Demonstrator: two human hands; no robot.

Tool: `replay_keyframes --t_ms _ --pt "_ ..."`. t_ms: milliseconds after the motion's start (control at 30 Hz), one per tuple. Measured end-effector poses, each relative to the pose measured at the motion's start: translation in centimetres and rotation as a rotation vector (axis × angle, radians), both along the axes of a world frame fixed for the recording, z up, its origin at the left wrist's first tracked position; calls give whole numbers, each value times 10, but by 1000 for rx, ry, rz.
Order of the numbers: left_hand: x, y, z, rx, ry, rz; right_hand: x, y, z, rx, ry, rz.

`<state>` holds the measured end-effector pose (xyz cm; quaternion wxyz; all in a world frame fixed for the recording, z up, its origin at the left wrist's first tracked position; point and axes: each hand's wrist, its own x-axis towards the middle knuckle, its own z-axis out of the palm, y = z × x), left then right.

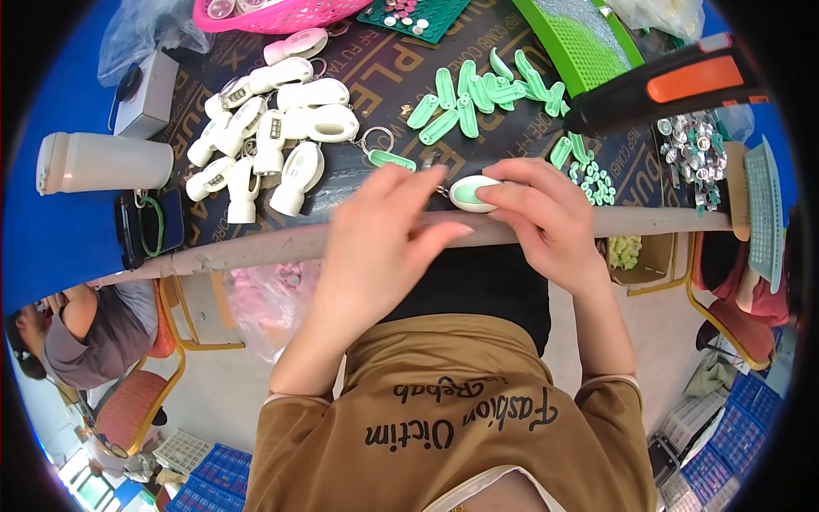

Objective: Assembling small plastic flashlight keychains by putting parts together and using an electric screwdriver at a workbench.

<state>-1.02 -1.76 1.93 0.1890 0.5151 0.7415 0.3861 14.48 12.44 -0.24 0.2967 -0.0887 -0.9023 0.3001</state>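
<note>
Near the table's front edge, my right hand [546, 218] is closed on a white oval keychain piece [472, 194] with a pale green inset. A short metal chain [441, 189] hangs off its left end, close to the fingers of my left hand [381, 235]. That hand is slightly blurred, its thumb stretched out apart from the fingers, and nothing shows between them. Just beyond its fingertips lies a green shell part [392, 160] by a metal key ring [378, 141]. Further off, several loose green shell parts [467, 98] are spread on the dark table mat.
White keychain bodies [281, 119] are heaped at left, near a white cup [102, 162] and a phone [152, 226]. A pink basket [281, 17] and a green tray [580, 43] stand at the back. A black-and-orange tool [665, 85] juts in from the right, above small metal pieces [695, 154].
</note>
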Motion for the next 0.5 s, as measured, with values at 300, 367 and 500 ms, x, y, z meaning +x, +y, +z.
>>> replay_keyframes --t_ms 300,367,500 --pt "4 18 -17 339 -1 -217 -1 2 1 -78 7 78" --pt "4 19 -26 337 31 -211 -3 -3 -2 -260 0 -31" --pt "5 16 -28 348 163 -182 5 1 7 -66 111 -58"
